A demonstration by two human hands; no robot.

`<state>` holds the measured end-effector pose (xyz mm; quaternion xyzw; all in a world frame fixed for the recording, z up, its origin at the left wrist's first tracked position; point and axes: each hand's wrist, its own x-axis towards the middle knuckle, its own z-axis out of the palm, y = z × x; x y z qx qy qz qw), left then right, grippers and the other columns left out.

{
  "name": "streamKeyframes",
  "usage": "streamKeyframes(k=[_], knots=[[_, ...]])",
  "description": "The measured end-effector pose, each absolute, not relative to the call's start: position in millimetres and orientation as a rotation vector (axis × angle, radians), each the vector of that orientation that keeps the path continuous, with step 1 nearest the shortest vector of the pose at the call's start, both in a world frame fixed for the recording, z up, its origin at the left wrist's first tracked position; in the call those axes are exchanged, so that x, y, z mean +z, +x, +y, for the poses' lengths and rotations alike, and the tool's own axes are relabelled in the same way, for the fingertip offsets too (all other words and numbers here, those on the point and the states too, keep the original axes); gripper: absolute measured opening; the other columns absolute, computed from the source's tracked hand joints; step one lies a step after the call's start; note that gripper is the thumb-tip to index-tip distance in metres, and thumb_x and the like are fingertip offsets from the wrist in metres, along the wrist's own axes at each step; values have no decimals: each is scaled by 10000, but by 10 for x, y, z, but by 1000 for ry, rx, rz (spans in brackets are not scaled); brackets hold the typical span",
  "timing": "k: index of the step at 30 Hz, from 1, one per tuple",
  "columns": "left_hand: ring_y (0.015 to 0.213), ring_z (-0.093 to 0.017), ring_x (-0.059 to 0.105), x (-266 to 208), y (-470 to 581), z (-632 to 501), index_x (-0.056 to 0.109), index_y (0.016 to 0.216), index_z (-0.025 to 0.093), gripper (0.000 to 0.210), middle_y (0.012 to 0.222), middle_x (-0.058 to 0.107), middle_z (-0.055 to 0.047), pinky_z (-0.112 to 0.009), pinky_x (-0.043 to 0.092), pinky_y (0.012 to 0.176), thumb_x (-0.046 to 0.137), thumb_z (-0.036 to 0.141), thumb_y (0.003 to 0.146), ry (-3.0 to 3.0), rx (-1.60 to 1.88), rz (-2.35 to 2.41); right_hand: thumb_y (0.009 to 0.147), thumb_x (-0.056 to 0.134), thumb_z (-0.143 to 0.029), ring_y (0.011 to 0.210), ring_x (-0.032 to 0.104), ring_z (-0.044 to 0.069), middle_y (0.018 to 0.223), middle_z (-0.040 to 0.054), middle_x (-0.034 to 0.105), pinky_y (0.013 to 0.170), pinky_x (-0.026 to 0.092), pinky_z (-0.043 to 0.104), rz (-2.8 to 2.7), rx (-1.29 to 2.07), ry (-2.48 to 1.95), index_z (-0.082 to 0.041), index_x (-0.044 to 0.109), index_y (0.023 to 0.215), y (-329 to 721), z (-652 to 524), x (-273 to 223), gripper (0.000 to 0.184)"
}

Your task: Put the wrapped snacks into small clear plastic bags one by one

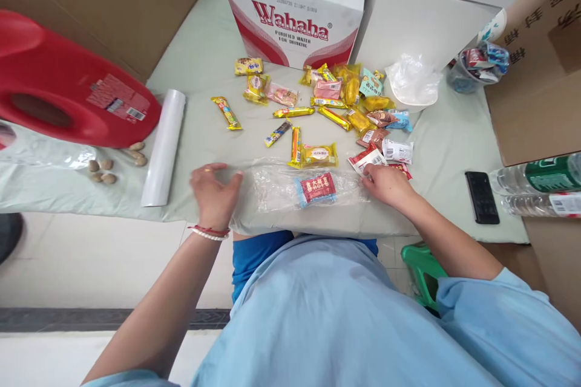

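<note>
My left hand (215,192) hovers over or rests on the cloth left of a clear plastic bag (272,187). Its thumb and fingers are apart, with nothing between them. On the flat bag lies a red and blue wrapped snack (316,188). At the bag's right end, my right hand (388,184) pinches the lower edge of a red and white snack packet (367,159). A white packet (397,151) lies beside those fingers. Beyond the bag are a yellow wrapped cake (320,155) and a yellow snack stick (296,145).
Several wrapped snacks (327,89) are heaped before a Wahaha carton (295,18). A white roll (164,148) and red jug (77,84) stand or lie left. Rightward are a white bowl (413,97), a phone (482,196) and plastic bottles (540,175).
</note>
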<state>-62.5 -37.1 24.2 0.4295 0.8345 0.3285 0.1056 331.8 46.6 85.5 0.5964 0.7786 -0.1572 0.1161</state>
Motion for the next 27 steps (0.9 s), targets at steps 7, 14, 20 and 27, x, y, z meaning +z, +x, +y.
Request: streamKeyframes(k=[7, 14, 20, 27], knots=[[1059, -248, 667, 799, 19, -799, 674, 1091, 266, 234, 1053, 717, -43, -455, 515, 957, 519, 146, 965, 2208, 1363, 1858, 1008, 544, -334, 1181, 605, 344, 1226, 171, 714, 963, 459, 415, 2826, -296, 1468, -142, 703, 1238, 2861, 1013, 1101, 339], [1292, -323, 568, 463, 737, -513, 656, 1378, 243, 414, 1396, 688, -112, -524, 421, 1002, 421, 410, 1081, 2240, 571, 1657, 901, 755, -419, 1069, 627, 302, 1133, 151, 753, 890, 459, 354, 2615, -475, 1232, -142, 694, 1320, 2048, 1388, 770, 506], [1152, -282, 617, 307, 644, -332, 737, 1205, 233, 372, 1199, 754, -93, -456, 437, 927, 427, 396, 1081, 1980, 704, 1733, 909, 690, -272, 715, 577, 138, 808, 14, 727, 702, 369, 249, 2627, -863, 1194, -163, 805, 1083, 2050, 1459, 824, 236], [1110, -266, 637, 217, 644, -332, 772, 1165, 286, 323, 1151, 773, -70, -476, 428, 943, 478, 269, 1031, 2015, 649, 1539, 888, 615, -260, 671, 510, 117, 739, -9, 665, 674, 348, 241, 2677, -1145, 1195, -126, 779, 962, 2165, 1430, 747, 223]])
